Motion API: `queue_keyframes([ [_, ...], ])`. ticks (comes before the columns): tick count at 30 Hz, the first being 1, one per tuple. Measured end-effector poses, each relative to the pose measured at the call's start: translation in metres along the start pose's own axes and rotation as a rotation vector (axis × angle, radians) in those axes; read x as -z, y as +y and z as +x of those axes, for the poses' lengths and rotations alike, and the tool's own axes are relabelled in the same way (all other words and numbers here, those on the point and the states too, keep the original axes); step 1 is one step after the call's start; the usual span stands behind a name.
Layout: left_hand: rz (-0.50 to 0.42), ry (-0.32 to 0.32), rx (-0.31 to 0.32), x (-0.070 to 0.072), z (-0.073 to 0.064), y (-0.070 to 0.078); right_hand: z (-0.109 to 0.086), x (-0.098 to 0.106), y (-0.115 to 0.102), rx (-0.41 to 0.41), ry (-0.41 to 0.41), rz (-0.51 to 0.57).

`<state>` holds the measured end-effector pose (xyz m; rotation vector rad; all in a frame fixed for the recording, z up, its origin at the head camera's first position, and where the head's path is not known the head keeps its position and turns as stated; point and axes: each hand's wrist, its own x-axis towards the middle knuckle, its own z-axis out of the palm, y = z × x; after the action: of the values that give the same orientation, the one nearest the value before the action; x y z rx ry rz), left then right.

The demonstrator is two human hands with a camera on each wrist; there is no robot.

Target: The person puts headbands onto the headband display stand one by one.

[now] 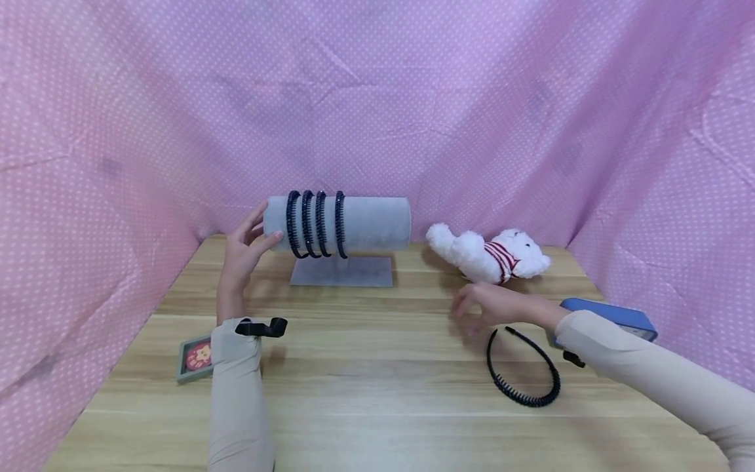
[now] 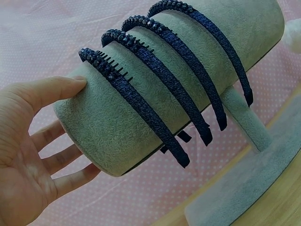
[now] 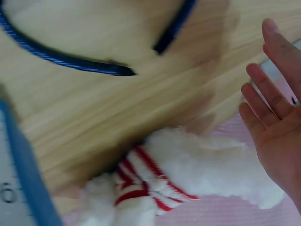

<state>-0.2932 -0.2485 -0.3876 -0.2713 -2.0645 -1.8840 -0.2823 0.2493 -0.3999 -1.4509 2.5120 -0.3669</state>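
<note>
My left hand (image 1: 238, 257) grips the left end of a grey velvety headband display stand (image 1: 377, 223). Its thumb lies on the near surface, and the other fingers reach behind the end of the roll. Several dark blue toothed headbands (image 2: 141, 106) with beaded tops hang around the roll. Over the table, my right hand (image 1: 486, 305) holds nothing; its fingers look loosely extended in the right wrist view. Below that hand, one more headband (image 1: 538, 401) lies on the wood, its two ends pointing away from me.
A white plush bear (image 1: 472, 252) in a red-striped top lies on its side beyond my right hand. A blue box-like object (image 1: 613, 314) with a printed digit stands partly behind the right forearm. A green-framed picture (image 1: 197, 357) is beside my left sleeve. Pink dotted cloth (image 1: 377, 98) surrounds the table.
</note>
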Motion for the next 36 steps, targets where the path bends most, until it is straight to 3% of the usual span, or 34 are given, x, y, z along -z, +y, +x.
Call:
queue_keyframes([
  [9,-0.017,-0.010,-0.012,-0.002,0.001,0.000,-0.024,-0.011,0.007,-0.095,-0.074,0.092],
  [19,-0.018,-0.003,-0.039,-0.004,0.000,-0.001,-0.034,-0.021,0.011,-0.057,-0.138,0.283],
  [27,-0.016,-0.001,-0.038,-0.003,0.000,0.001,-0.031,-0.029,0.014,0.003,-0.070,0.231],
  [36,-0.004,0.003,-0.017,-0.001,0.000,0.000,-0.014,-0.040,0.012,0.067,0.041,0.197],
])
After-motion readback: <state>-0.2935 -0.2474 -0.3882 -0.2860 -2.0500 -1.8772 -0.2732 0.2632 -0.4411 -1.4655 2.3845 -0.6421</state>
